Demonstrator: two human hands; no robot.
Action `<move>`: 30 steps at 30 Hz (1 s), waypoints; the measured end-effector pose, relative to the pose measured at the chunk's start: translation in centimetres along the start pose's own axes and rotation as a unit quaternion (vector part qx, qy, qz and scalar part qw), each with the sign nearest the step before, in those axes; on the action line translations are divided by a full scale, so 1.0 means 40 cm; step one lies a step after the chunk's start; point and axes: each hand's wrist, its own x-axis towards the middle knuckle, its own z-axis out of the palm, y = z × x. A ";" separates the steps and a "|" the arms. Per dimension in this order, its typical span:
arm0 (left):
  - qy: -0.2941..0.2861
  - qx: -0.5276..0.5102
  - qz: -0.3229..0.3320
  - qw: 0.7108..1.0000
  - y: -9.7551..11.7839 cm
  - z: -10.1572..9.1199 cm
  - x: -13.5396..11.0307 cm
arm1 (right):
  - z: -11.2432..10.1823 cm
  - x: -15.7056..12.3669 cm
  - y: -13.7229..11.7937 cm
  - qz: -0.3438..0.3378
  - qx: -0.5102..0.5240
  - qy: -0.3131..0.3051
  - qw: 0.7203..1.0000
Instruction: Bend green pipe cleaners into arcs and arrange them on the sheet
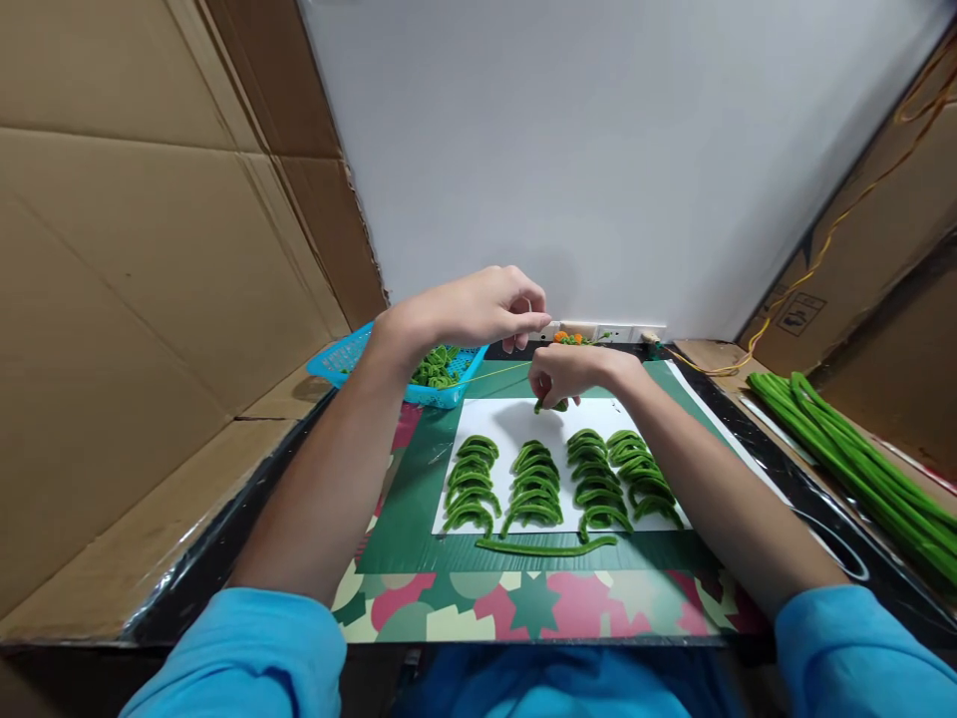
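Note:
My left hand [489,307] is raised above the table with its fingertips pinched together on a thin yellowish thread [493,374] that runs down toward the blue basket. Lower and to the right, my right hand [566,372] is closed on a small bent green pipe-cleaner piece [551,406] just over the far edge of the white sheet [508,414]. On that sheet lie several rows of curved green pipe-cleaner pieces [536,486]. A straight green piece [545,546] lies along the sheet's near edge.
A blue basket [351,357] with green pieces stands at the back left. Long green pipe cleaners [859,454] lie in a bundle on the right. Orange and green bits [569,338] sit by the wall. Cardboard walls close both sides. A green mat [408,519] covers a patterned cloth.

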 end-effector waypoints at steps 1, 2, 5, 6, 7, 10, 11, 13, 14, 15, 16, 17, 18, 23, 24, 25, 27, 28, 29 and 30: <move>-0.003 0.002 0.001 1.000 -0.001 0.000 0.001 | 0.010 0.008 -0.005 -0.002 0.007 -0.001 1.000; -0.006 0.004 0.002 1.000 -0.002 0.000 0.001 | 0.019 0.015 -0.008 -0.003 0.018 -0.005 1.000; -0.013 0.006 -0.001 1.000 -0.004 0.002 0.002 | 0.036 0.031 -0.012 0.000 0.043 -0.031 0.999; -0.012 0.004 -0.006 1.000 -0.005 0.003 0.003 | 0.037 0.034 -0.012 -0.001 0.042 -0.041 0.998; -0.007 0.000 -0.012 1.000 -0.006 0.003 0.003 | 0.038 0.036 -0.012 -0.003 0.040 -0.047 0.998; 0.003 -0.016 -0.025 1.000 -0.011 0.005 0.004 | 0.034 0.030 -0.014 -0.010 0.051 -0.057 0.997; -0.003 -0.018 -0.026 1.000 -0.013 0.005 0.004 | 0.032 0.027 -0.017 -0.010 0.063 -0.061 0.996; -0.023 -0.018 -0.027 0.999 -0.017 0.005 0.005 | 0.032 0.020 -0.023 -0.010 0.087 -0.069 0.994; -0.033 -0.018 -0.027 0.999 -0.019 0.006 0.006 | 0.032 0.018 -0.026 -0.012 0.093 -0.073 0.993; -0.040 -0.018 -0.027 0.999 -0.021 0.006 0.006 | 0.033 0.018 -0.028 -0.016 0.094 -0.076 0.993; -0.042 -0.020 -0.027 0.999 -0.022 0.006 0.006 | 0.035 0.019 -0.030 -0.022 0.091 -0.080 0.992; -0.044 -0.023 -0.028 0.998 -0.023 0.007 0.006 | 0.036 0.021 -0.031 -0.027 0.087 -0.086 0.992; -0.044 -0.025 -0.029 0.998 -0.024 0.007 0.006 | 0.038 0.023 -0.032 -0.029 0.087 -0.091 0.992; -0.016 -0.022 -0.034 0.999 -0.025 0.008 0.004 | 0.045 0.029 -0.039 -0.027 0.116 -0.106 0.987; -0.011 -0.021 -0.034 0.999 -0.025 0.008 0.004 | 0.046 0.028 -0.041 -0.036 0.120 -0.110 0.986; -0.012 -0.022 -0.033 0.999 -0.026 0.008 0.004 | 0.047 0.027 -0.044 -0.044 0.121 -0.115 0.985; -0.029 -0.022 -0.035 0.999 -0.026 0.008 0.004 | 0.048 0.024 -0.048 -0.053 0.112 -0.124 0.985; -0.044 -0.018 -0.036 0.998 -0.025 0.007 0.004 | 0.048 0.023 -0.050 -0.054 0.105 -0.125 0.985; -0.057 -0.010 -0.039 0.998 -0.023 0.006 0.003 | 0.047 0.023 -0.051 -0.054 0.097 -0.125 0.986; -0.071 -0.001 -0.041 0.997 -0.020 0.004 0.002 | 0.045 0.023 -0.052 -0.054 0.090 -0.127 0.986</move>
